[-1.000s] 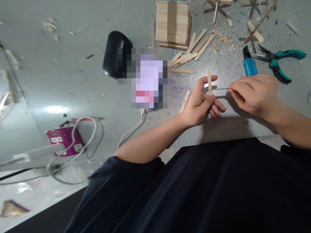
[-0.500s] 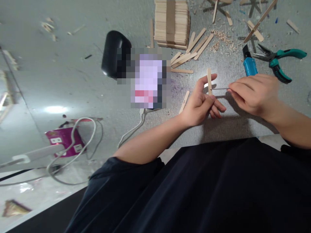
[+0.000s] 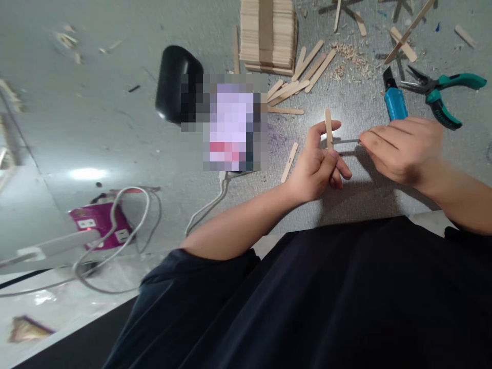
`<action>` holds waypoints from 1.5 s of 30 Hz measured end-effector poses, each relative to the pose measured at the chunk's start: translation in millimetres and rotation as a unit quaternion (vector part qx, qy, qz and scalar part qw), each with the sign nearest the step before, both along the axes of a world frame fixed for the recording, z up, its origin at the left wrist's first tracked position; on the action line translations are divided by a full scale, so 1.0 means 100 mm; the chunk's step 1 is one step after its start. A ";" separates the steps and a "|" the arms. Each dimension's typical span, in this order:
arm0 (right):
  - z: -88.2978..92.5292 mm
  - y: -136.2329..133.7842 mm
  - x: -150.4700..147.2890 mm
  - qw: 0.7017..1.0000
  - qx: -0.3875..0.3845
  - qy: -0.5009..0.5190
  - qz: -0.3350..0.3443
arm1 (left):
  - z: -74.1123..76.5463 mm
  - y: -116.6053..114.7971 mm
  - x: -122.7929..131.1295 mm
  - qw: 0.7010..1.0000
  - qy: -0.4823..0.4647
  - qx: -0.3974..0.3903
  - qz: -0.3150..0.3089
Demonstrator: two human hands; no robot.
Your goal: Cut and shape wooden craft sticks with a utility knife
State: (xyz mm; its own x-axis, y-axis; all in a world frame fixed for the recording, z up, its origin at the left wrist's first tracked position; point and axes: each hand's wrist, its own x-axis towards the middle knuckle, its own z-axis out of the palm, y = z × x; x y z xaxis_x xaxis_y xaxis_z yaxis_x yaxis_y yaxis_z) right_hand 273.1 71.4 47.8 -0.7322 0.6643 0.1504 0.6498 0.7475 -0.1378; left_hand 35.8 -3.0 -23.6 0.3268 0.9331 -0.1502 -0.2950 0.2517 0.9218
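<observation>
My left hand [image 3: 319,166] pinches a short wooden craft stick [image 3: 328,125] upright between thumb and fingers, just above the grey table. My right hand [image 3: 405,148] is closed on a thin grey rod-like tool [image 3: 348,141] whose tip touches the stick from the right. A blue utility knife [image 3: 394,100] lies just beyond my right hand. Teal-handled pliers [image 3: 438,92] lie to the right of the knife.
A stack of craft sticks [image 3: 267,36] stands at the back, with loose sticks [image 3: 298,82] and shavings [image 3: 351,59] around it. A black rounded object [image 3: 172,82] and a blurred screen sit left of centre. A magenta power strip [image 3: 98,223] with white cable lies at the left.
The view has shifted slightly, so the table's things sit a little lower-left. Both hands keep the same hold on stick and tool.
</observation>
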 end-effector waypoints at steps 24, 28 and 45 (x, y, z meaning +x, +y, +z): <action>0.03 0.03 0.04 0.995 0.070 0.075 0.012 | 0.11 0.12 -0.14 0.997 -0.056 -0.029 -0.040; -0.01 0.01 0.04 0.995 0.072 0.072 0.012 | 0.10 0.10 -0.13 0.998 -0.045 -0.018 -0.029; -0.10 0.03 -0.01 0.998 -0.027 0.046 -0.040 | 0.02 0.00 -0.03 0.993 -0.017 0.091 0.075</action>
State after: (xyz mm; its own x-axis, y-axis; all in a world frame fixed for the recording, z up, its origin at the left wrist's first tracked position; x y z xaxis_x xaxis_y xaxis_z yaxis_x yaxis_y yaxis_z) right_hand 271.8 74.9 37.4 -0.6614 0.7289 0.1766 0.6898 0.6836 -0.2383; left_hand 32.9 -2.7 -21.8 0.1849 0.9822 0.0339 -0.3482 0.0332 0.9369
